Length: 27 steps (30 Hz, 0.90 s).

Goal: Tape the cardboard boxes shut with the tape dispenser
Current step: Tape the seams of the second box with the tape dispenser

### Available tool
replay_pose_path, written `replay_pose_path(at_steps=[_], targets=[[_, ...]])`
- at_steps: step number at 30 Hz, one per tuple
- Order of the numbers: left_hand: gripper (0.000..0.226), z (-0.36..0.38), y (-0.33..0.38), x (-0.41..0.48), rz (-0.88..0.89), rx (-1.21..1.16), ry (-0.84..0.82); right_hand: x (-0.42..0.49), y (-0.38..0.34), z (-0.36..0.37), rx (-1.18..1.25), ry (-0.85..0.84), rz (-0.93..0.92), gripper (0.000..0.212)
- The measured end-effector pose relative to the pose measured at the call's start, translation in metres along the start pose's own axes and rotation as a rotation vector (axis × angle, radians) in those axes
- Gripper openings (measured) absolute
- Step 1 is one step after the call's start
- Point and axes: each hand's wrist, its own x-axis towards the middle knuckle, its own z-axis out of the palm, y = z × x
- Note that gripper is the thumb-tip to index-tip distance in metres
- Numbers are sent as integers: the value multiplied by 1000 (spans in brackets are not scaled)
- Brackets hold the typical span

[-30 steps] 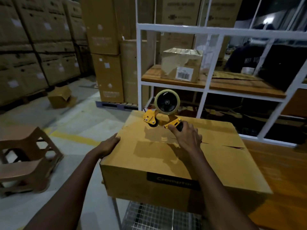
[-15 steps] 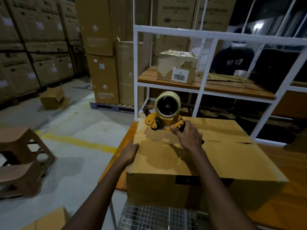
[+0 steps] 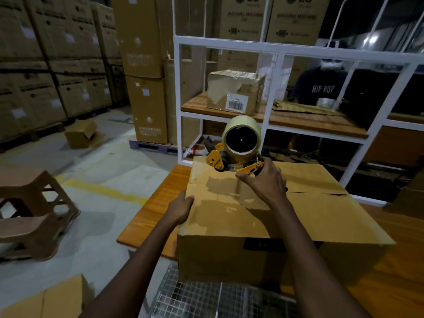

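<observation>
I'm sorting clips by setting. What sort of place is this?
Most likely a warehouse packing area: tall stacks of large cartons line the left, a white metal rack holds a barcoded box, and the right hand holds a tape dispenser on a cardboard box.

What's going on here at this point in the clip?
A person is taping a cardboard box that sits on a wooden table. The right hand grips the handle of the yellow tape dispenser, which sits at the far edge of the box top. The left hand holds the box's upper left edge. A dark gap shows along the top seam to the right of the right hand, so that stretch looks unsealed.
</observation>
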Motion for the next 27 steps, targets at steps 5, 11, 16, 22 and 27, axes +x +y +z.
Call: replay_pose_path(at_steps=[5, 11, 16, 22, 27], targets=[[47, -2, 8, 1, -7, 191, 35, 2, 14, -16, 15, -57, -30, 98], [51, 3, 20, -1, 31, 302, 76, -2, 25, -20, 70, -169, -73, 101], [55, -1, 19, 13, 32, 466, -40, -3, 26, -18, 80, -145, -91, 89], [56, -1, 22, 21, 28, 331, -82, 0, 13, -18, -59, -11, -165, 80], [57, 17, 19, 5, 75, -97, -51, 0, -8, -3, -132, 14, -152, 73]])
